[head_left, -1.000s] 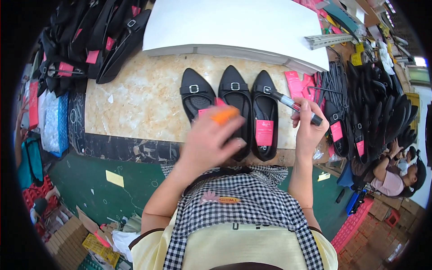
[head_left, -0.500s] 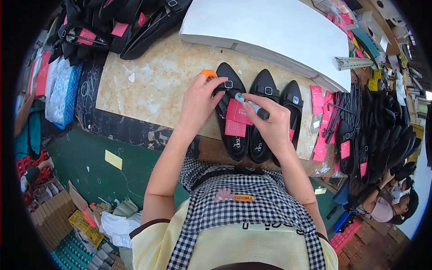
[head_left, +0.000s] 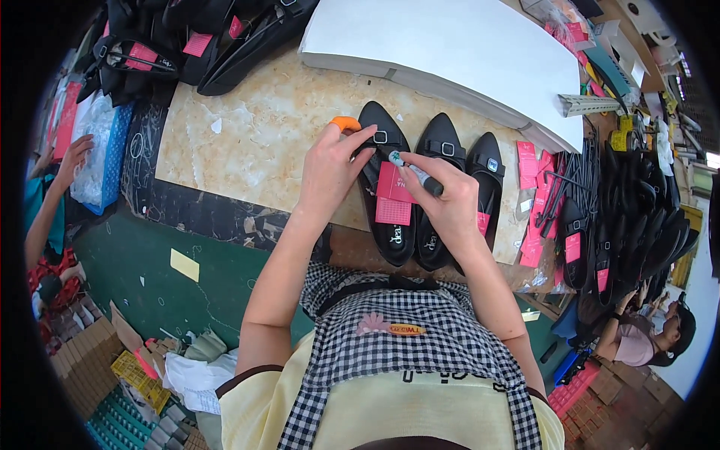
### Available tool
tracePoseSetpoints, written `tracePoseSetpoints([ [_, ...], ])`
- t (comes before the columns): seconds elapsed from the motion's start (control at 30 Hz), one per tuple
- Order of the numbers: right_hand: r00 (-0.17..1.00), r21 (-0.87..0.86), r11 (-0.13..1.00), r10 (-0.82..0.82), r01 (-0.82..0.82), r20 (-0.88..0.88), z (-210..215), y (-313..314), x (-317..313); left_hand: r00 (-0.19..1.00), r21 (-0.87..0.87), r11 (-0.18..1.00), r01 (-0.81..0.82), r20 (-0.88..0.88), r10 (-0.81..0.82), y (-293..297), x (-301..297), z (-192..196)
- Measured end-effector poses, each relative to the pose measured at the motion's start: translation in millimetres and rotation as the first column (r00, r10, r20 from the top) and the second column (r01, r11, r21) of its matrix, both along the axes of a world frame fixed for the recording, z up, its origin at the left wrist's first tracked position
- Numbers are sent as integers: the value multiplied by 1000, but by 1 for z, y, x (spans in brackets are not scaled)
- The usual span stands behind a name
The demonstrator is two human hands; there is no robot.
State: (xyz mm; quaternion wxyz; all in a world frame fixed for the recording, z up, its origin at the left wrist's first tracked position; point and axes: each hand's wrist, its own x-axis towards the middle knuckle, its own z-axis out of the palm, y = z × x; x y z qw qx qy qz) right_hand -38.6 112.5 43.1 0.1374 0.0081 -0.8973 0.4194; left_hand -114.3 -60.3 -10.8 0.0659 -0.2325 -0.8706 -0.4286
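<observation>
Three black pointed flat shoes stand side by side on the table in front of me, toes away from me. My left hand (head_left: pixel 328 169) pinches the upper of the leftmost shoe (head_left: pixel 396 238) beside its square buckle; an orange cover (head_left: pixel 345 124) sits on one finger. In my right hand (head_left: pixel 450 196) is a marker-like pen (head_left: pixel 429 182) with a dark end and a pale teal-patterned end, held over that shoe's opening. Below it, pink tags (head_left: pixel 394 212) hang over the insole. The middle shoe (head_left: pixel 427 244) is partly behind my right hand, and the right shoe (head_left: pixel 486 166) has a jewelled buckle.
A long white box (head_left: pixel 450 56) lies along the back. More black shoes (head_left: pixel 255 49) are heaped at the far left, others (head_left: pixel 637 210) at the right by pink tags (head_left: pixel 531 225) and black sticks (head_left: pixel 555 199). Another person's hand (head_left: pixel 73 156) is beside a blue basket (head_left: pixel 112 169).
My hands keep nearly the same hold, with the pen shifted slightly left. At the left, another person's hand has come up to the blue basket.
</observation>
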Motion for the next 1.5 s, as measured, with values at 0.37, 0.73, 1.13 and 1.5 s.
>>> tracePoseSetpoints([
  [0.37, 998, -52, 997, -54, 56, 27, 12, 20, 14, 999, -52, 999, 2, 44, 0, -1, 2, 8],
  [0.73, 785, 657, 590, -619, 469, -4, -48, 209, 253, 872, -404, 915, 18, -441, -212, 150, -156, 79],
  [1.13, 634, 281, 609, -773, 741, 4, -49, 217, 263, 855, -165, 929, 332, -364, -370, 117, -115, 79],
  [1.5, 992, 171, 985, -15, -6, 124, 37, 46, 46, 996, -169, 982, 87, 9, -87, 8, -5, 0],
])
